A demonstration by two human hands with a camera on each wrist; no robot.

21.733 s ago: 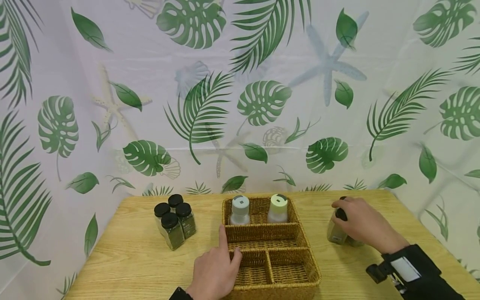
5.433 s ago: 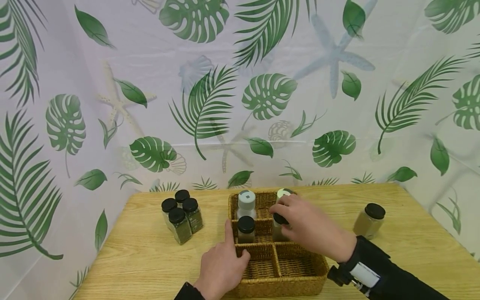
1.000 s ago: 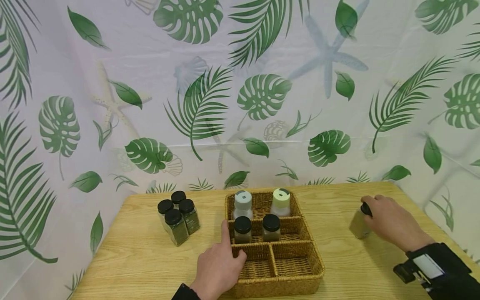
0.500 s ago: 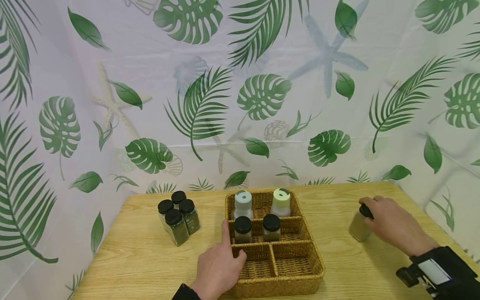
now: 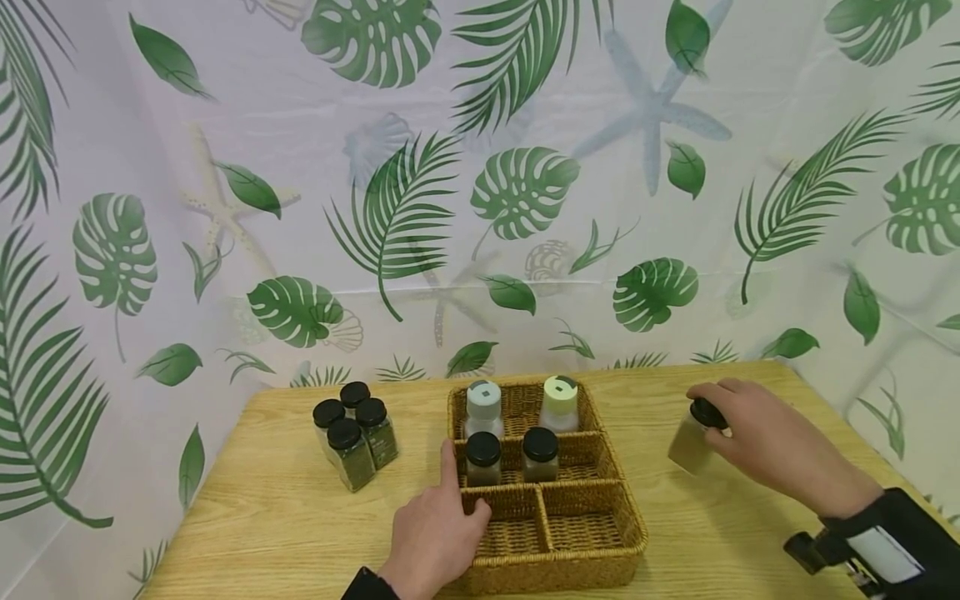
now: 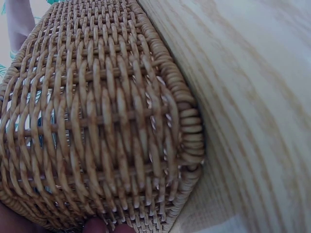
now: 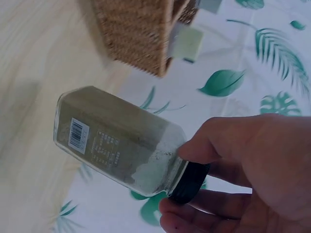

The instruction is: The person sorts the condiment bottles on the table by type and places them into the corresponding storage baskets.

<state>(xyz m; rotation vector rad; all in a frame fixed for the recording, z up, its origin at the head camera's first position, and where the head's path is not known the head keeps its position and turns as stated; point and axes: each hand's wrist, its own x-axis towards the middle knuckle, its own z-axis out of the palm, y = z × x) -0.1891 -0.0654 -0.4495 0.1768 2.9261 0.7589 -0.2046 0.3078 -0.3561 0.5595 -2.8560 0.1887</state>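
Right wrist view: the right hand (image 7: 262, 167) is pinching a jar (image 7: 109, 138) chiefly by its lid (image 7: 188, 183), possibly inviting slippage; the left hand (image 5: 435, 533) is gripping the basket (image 5: 555, 575).

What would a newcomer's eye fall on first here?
Likely the leaf-printed white backdrop, filling most of the head view. Next, the woven basket midway across the table, with two pale-capped bottles in its back compartment and two black-capped jars in the middle one. Then the right hand, right of the basket, gripping a tilted jar by its black cap.
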